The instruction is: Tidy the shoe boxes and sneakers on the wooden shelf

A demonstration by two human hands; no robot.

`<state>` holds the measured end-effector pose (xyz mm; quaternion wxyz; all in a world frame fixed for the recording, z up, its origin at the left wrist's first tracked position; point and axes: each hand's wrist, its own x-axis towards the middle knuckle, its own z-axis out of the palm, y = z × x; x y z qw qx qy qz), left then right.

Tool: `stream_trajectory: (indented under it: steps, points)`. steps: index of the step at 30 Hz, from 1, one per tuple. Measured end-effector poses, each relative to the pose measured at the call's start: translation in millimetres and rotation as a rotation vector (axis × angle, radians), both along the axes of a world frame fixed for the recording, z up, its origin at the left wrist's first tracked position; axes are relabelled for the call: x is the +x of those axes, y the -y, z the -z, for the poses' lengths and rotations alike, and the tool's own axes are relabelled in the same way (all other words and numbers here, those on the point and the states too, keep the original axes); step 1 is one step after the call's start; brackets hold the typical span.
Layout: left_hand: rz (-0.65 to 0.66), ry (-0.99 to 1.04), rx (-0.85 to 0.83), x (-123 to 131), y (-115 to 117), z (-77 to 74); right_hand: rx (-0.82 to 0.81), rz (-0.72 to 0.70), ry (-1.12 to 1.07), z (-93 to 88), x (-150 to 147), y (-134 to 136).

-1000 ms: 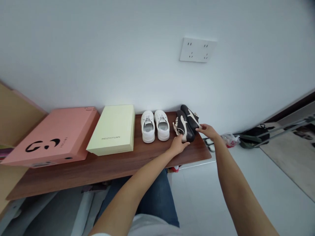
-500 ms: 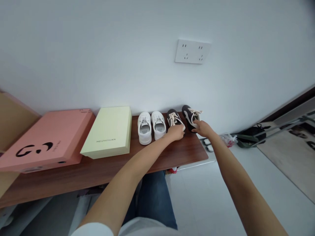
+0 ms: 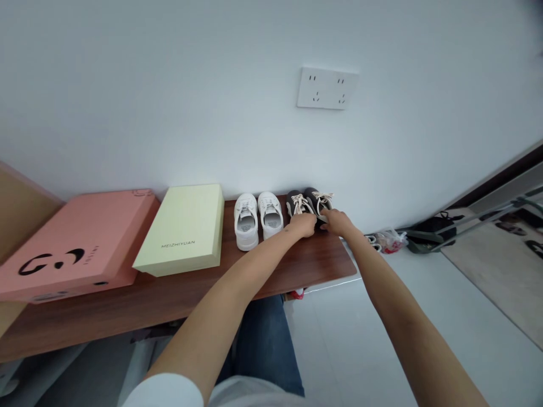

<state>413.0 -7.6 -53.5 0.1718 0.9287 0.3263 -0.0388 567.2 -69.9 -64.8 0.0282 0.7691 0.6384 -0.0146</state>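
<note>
A pair of dark sneakers (image 3: 307,202) with cream laces is recorded side by side on a brown wood-grain desk (image 3: 169,308), toward the desk's right end and close to the wall (image 3: 169,96). The left hand (image 3: 302,225) is placed at the near end of the left shoe, and the right hand (image 3: 338,223) at the near end of the right shoe. The two hands are close together, and the near parts of the shoes are hidden behind them. The fingers (image 3: 323,220) of the right hand appear to be in contact with the shoe. Whether either hand is clenched or merely resting cannot be determined from this view.

A pair of white sneakers (image 3: 258,219) is set upright just to the left of the dark pair. Further left, a pale yellow-green shoebox (image 3: 180,232) printed "MEIZHIYUAN" lies beside a pink box (image 3: 80,249) bearing a black graphic. A white wall socket panel (image 3: 327,88) is mounted above the desk. A plastic bag (image 3: 391,241) and a black bag (image 3: 432,229) lie on the tiled floor (image 3: 352,345) beyond the desk's right end. Blue jeans (image 3: 263,347) are seen below the desk's near edge.
</note>
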Motion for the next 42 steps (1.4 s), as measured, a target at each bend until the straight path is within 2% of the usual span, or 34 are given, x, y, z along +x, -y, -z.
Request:
stream_trajectory:
  steps: [9, 16, 20, 25, 30, 35, 37, 42]
  points:
    - [-0.004, -0.007, 0.001, 3, -4, 7.1, 0.0, -0.01, -0.001, 5.2, -6, -5]
    - [0.011, 0.099, 0.071, -11, 5, 7.9, 0.014, -0.001, 0.008, 5.2, -15, 0]
    - [0.022, 0.24, 0.156, -27, 18, 3.1, 0.051, -0.005, 0.015, -3.8, -20, 6]
    - [0.058, 0.34, 0.241, -52, 41, -4.2, 0.167, -0.038, -0.03, -24.9, -34, 18]
    - [0.067, 0.389, 0.194, -98, 71, -2.9, 0.234, -0.136, -0.174, -36.0, -59, 36]
    - [0.071, 0.425, -0.119, -171, 95, 14.2, 0.208, -0.194, -0.484, -33.5, -91, 64]
    - [0.001, 0.461, -0.226, -205, 105, 25.9, 0.142, -0.172, -0.616, -31.3, -107, 79]
    - [-0.33, 0.569, -0.401, -290, 136, 59.0, -0.08, -0.101, -0.923, -18.2, -161, 109]
